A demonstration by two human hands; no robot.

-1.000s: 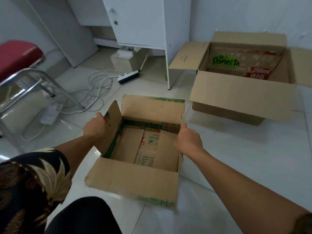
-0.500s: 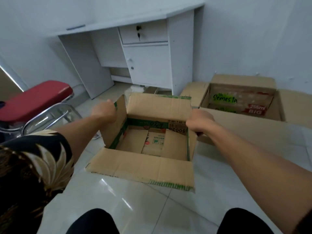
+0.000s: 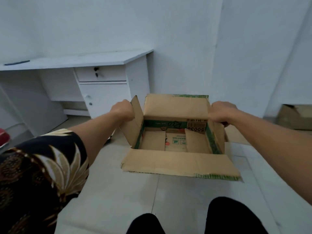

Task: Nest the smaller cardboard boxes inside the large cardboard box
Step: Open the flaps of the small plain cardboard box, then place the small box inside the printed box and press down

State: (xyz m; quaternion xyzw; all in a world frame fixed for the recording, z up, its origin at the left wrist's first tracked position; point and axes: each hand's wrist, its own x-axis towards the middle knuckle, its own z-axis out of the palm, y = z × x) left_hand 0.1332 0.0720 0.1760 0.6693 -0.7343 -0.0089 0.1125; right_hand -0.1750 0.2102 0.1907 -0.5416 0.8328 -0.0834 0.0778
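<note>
White tiled floor below, small box (image 3: 175, 132) gripped at its side walls by your left hand (image 3: 122, 109) and right hand (image 3: 221, 112), large box (image 3: 293, 117) at frame's right edge, nearer your right.

Large box (image 3: 294, 116) cut off right

2 boxes (image 3: 177, 162) (image 3: 293, 119), 2 hands (image 3: 122, 109) (image 3: 221, 112), 1 desk (image 3: 94, 60).
</note>
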